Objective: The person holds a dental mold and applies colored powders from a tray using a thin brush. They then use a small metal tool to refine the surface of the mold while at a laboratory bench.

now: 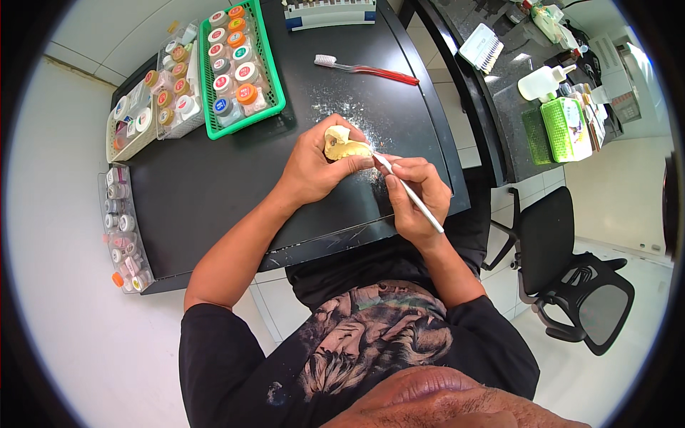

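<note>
A pale yellow plaster dental cast (pixel 349 150) is held above the table by my left hand (pixel 314 164). The thumb lies along its near side and the fingers wrap round the far side. My right hand (pixel 421 196) grips a slim silver-white scalpel-like tool (pixel 421 205) like a pen. Its tip meets the right end of the cast, close to my left thumb; the exact shape of the tip is too small to tell. White powder and crumbs (pixel 349 107) lie scattered on the table around and beyond the cast.
On the black table (pixel 214 192), a toothbrush (pixel 367 69) with a red handle lies beyond my hands. A green basket (pixel 275 78) of small jars, clear trays (pixel 125 228) of jars and a rack (pixel 330 16) stand along its edges. A side counter (pixel 499 93) and black chair (pixel 564 264) are at right.
</note>
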`<state>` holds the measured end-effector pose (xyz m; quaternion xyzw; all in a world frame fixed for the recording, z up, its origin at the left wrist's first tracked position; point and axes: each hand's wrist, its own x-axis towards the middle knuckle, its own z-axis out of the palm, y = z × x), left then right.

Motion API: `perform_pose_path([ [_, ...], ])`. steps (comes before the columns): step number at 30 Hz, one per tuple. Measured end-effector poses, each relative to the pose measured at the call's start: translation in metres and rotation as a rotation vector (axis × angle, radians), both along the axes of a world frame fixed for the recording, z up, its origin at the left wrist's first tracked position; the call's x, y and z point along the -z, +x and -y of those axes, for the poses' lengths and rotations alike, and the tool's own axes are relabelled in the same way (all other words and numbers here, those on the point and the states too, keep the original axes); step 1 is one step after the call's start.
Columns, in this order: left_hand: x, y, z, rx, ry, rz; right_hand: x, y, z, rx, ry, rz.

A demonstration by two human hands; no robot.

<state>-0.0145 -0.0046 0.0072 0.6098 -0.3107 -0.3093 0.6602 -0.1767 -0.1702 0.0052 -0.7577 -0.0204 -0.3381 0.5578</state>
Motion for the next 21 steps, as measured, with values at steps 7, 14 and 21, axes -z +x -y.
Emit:
perform_pose_path([
  [7, -0.0009, 0.0, 0.0003, -0.001, 0.016, 0.015, 0.0025, -0.0005, -0.0013, 0.002, 0.065, -0.013],
  [14, -0.003, 0.0, 0.0008, 0.005, 0.036, 0.051, 0.0045, 0.0009, 0.0019, -0.016, 0.096, 0.024],
  [21, -0.0024, 0.0006, 0.0007, 0.0, 0.042, 0.044, -0.0001, 0.0021, 0.0026, -0.018, 0.052, 0.012],
])
